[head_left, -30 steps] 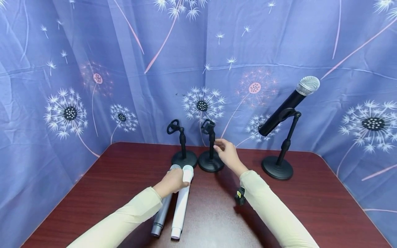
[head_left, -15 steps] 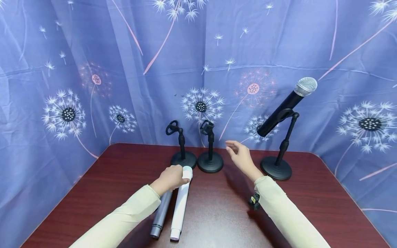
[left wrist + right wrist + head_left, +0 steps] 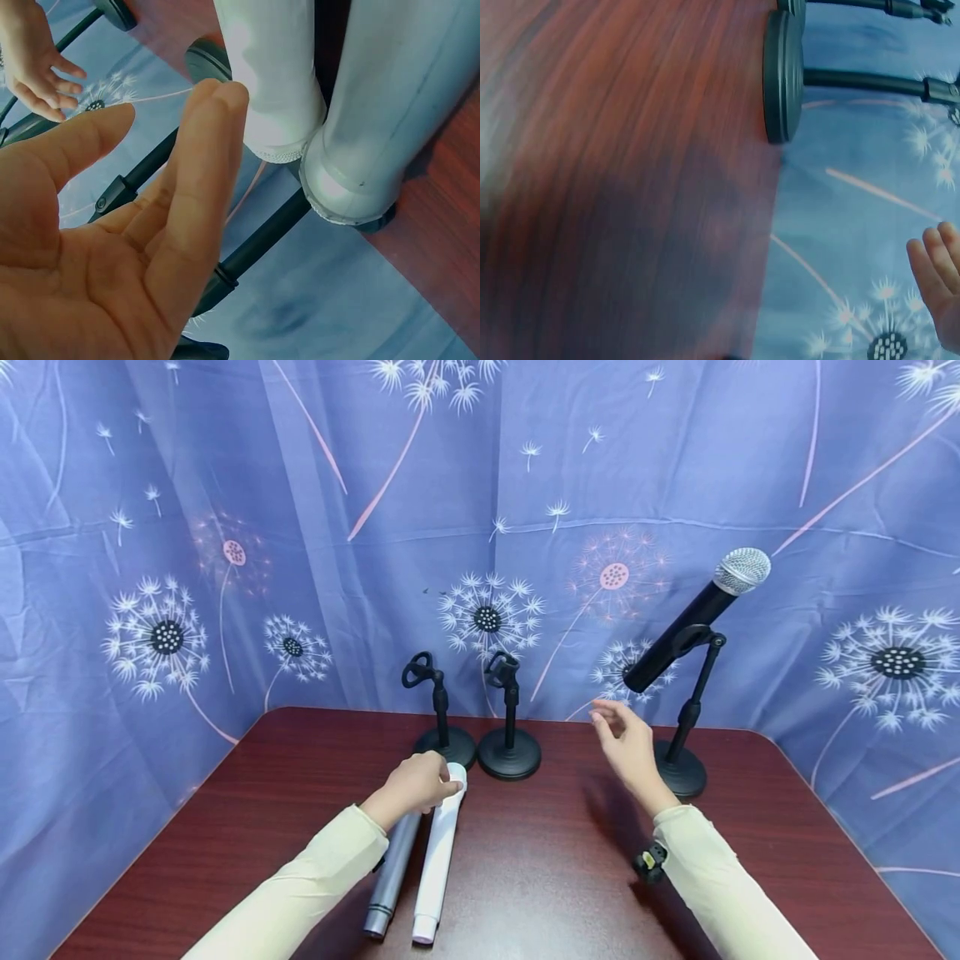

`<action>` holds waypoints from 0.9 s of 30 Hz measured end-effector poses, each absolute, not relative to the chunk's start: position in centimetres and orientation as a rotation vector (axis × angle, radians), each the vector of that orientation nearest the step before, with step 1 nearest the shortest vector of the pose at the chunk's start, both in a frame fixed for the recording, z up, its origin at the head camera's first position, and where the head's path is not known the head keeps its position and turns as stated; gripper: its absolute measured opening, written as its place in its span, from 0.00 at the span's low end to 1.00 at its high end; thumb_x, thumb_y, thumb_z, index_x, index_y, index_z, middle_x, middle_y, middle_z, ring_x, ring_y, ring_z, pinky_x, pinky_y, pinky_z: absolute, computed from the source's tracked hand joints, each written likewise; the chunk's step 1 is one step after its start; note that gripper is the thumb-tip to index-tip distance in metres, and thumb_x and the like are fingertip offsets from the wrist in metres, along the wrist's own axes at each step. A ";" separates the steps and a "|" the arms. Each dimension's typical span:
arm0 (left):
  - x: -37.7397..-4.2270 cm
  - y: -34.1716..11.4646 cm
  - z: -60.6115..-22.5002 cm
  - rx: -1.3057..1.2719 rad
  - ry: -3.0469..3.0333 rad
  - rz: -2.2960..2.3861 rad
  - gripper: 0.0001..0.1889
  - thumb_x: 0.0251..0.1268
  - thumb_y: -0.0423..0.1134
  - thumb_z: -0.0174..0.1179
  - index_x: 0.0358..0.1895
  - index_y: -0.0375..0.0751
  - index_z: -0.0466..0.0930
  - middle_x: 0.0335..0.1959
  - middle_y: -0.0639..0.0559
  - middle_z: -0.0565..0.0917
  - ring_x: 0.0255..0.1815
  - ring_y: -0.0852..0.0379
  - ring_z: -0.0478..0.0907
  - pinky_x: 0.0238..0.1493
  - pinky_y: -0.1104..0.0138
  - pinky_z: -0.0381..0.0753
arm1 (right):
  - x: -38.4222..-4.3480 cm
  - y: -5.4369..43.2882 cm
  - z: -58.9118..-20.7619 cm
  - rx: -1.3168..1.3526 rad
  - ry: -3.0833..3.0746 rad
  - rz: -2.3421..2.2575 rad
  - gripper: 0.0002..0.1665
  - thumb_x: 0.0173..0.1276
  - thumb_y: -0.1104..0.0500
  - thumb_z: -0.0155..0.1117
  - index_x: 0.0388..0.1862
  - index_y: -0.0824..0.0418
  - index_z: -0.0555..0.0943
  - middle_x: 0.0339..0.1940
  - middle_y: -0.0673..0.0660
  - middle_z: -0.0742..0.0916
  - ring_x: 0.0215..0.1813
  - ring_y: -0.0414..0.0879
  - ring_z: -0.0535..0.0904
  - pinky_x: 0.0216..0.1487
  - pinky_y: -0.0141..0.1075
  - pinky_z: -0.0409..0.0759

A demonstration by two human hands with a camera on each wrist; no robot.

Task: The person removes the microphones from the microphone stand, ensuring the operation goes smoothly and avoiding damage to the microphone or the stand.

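Note:
My left hand (image 3: 417, 783) hovers over the heads of a grey microphone (image 3: 392, 877) and a white microphone (image 3: 437, 877) lying side by side on the table. In the left wrist view its fingers (image 3: 199, 172) are loosely extended, thumb apart, with nothing between them; the white microphone's head lies just beyond the fingertips. The grey microphone's head is hidden by the hand in the head view. My right hand (image 3: 628, 752) is in the air, fingers relaxed and holding nothing, just left of a desk stand (image 3: 692, 710) that carries a tilted black microphone (image 3: 678, 639) with a silver grille.
Two more black desk stands, a left one (image 3: 441, 702) and a middle one (image 3: 511, 752), stand close together at the table's back with vacant clips. Behind the dark red table (image 3: 285, 777) hangs a blue dandelion-print curtain (image 3: 315, 560).
My right hand has moved right, from beside the middle stand to near the stand with the black microphone. The left hand has risen slightly over the two lying microphones, which stayed put.

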State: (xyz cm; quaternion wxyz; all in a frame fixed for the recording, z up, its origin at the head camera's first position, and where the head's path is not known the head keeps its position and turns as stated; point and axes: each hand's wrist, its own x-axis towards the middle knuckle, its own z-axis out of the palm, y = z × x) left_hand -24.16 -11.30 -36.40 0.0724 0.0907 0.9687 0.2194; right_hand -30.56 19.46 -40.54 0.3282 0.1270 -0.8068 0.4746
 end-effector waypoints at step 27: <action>-24.3 -11.2 -37.0 0.260 2.894 0.734 0.19 0.64 0.42 0.62 0.50 0.31 0.76 0.14 0.51 0.81 0.12 0.56 0.79 0.16 0.70 0.74 | -27.8 26.2 -37.6 0.140 -1.780 1.211 0.12 0.66 0.72 0.58 0.47 0.76 0.79 0.38 0.72 0.85 0.33 0.28 0.79 0.34 0.18 0.75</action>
